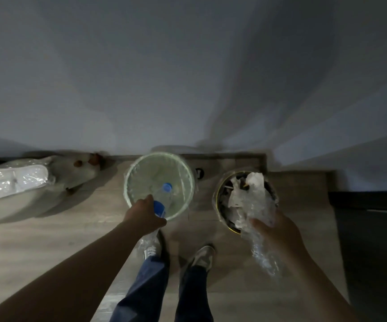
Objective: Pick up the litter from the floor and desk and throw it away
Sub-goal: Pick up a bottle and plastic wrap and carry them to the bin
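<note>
My left hand (pixel 145 216) grips a clear plastic bottle (pixel 162 201) with a blue cap and blue label, its neck pointing over a pale green round bin (pixel 132 175) lined with a clear bag. My right hand (pixel 277 231) holds a crumpled bundle of clear plastic wrap and white paper (pixel 251 198) above a dark round bin (pixel 220 201) with a gold rim, which is full of paper litter. Part of the wrap hangs below my right hand.
Both bins stand on a light wooden floor against a white wall. A white object wrapped in clear plastic (pixel 11 183) lies at the left by a pale bag (pixel 76 170). My two feet (pixel 201 255) stand just before the bins. Dark flooring lies at the right.
</note>
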Motion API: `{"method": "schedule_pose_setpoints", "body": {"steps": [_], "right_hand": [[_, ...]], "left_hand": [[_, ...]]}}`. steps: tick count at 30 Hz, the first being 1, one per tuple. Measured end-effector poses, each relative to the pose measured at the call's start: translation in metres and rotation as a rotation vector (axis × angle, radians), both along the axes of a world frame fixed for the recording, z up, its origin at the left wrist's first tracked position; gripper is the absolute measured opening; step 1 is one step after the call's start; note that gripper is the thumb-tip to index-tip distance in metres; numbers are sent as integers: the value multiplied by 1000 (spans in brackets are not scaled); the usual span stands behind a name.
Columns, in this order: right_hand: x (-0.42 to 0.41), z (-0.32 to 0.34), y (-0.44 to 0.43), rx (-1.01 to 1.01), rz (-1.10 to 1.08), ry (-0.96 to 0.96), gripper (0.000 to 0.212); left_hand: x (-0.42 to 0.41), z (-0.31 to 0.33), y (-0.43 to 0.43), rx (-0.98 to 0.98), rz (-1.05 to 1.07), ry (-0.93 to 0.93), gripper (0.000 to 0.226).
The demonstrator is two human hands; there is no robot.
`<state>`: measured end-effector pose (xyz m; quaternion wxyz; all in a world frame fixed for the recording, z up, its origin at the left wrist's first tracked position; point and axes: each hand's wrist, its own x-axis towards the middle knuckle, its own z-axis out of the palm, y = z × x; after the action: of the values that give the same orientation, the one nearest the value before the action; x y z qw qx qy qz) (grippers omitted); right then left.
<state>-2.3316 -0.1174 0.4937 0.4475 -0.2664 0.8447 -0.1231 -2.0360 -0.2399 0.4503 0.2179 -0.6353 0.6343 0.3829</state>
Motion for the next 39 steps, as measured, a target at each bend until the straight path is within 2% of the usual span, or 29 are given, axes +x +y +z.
{"method": "schedule_pose_setpoints", "body": {"steps": [6, 13, 18, 23, 26, 29, 32, 36, 39], "right_hand": [[-6, -77, 7, 39, 41, 6, 30], [-9, -127, 13, 133, 65, 43, 39], [-13, -145, 8, 243, 94, 138, 41], [-21, -168, -11, 315, 114, 178, 46], [-26, -188, -27, 286, 107, 170, 56], [-27, -205, -41, 247, 110, 185, 75], [-25, -215, -48, 244, 119, 247, 88], [-18, -216, -48, 216, 168, 280, 72], [-15, -205, -42, 249, 288, 315, 60]], "left_hand": [[-8, -83, -21, 1, -33, -63, 55], [-19, -142, -32, 13, -107, -112, 63], [-35, -146, -34, -48, -233, -69, 74], [-58, -136, -27, -45, -428, -4, 59], [-70, -137, -24, -37, -425, 56, 57], [-79, -142, -22, -32, -439, 74, 58], [-85, -146, -23, -35, -452, 82, 59], [-89, -143, -27, -39, -483, 84, 58], [-89, -134, -31, -47, -517, 87, 55]]}}
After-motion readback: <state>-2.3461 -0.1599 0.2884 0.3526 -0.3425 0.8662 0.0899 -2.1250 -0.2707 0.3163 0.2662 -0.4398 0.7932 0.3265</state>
